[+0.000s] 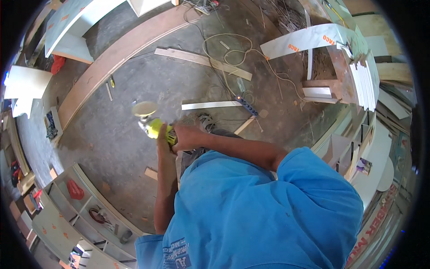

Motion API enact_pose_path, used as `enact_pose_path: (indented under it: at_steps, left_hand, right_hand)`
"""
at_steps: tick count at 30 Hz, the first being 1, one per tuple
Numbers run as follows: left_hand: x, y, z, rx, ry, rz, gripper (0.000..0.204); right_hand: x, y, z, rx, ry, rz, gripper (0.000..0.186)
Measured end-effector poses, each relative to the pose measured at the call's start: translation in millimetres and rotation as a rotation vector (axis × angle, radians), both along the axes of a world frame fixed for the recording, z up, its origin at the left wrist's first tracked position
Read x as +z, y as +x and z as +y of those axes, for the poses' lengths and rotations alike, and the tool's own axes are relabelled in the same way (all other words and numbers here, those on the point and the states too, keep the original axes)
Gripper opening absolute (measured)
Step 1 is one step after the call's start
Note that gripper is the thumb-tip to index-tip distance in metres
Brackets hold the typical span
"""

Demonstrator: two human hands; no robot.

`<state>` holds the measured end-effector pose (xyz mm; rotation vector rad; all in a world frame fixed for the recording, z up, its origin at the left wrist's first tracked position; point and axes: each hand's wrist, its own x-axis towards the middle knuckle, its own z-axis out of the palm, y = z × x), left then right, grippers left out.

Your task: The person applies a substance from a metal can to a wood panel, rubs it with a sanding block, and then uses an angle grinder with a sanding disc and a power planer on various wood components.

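Both hands hold a yellow-green angle grinder out in front of my body, over the floor. Its round, pale disc points away from me at the far end of the silver head. My left hand is closed round the body of the tool, just behind the head. Farther back, my right hand wraps the rear of the grinder, and its fingers are partly hidden. The disc touches nothing that I can see.
A power strip with tangled cords lies on the concrete floor. Wood strips and a white strip lie ahead. A long board curves across the far left. White cabinet frames stand at lower left and right.
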<state>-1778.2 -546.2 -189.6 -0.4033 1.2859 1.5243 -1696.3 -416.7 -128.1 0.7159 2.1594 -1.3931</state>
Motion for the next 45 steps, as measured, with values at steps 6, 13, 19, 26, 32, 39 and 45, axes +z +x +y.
enact_pose_path:
  at_steps: [6,13,19,26,32,39,45]
  left_hand:
    - [55,-46,-26,0.647,0.163,-0.143,0.045]
    - [164,-65,-131,1.144,0.327,0.256,0.051]
    - [200,11,-294,1.428,0.408,0.386,0.052]
    - [109,23,-326,1.684,0.291,0.305,0.048]
    - [24,82,-377,1.857,0.206,0.087,0.024]
    - [9,80,-430,1.978,0.317,-0.086,0.050]
    - [1,62,-452,2.028,0.359,0.011,0.053]
  right_hand:
    - [4,21,32,0.127,-0.714,0.260,0.108]
    - [-79,55,62,0.705,-0.013,0.170,0.052]
    - [-128,62,101,0.828,0.401,0.072,0.054]
    - [-233,-107,188,0.704,0.602,0.687,0.054]
    - [-86,-282,12,0.044,0.147,0.253,0.071]
    - [27,-391,-182,-0.018,-0.414,0.411,0.021]
    - [11,-501,-309,0.093,-0.878,0.339,0.006]
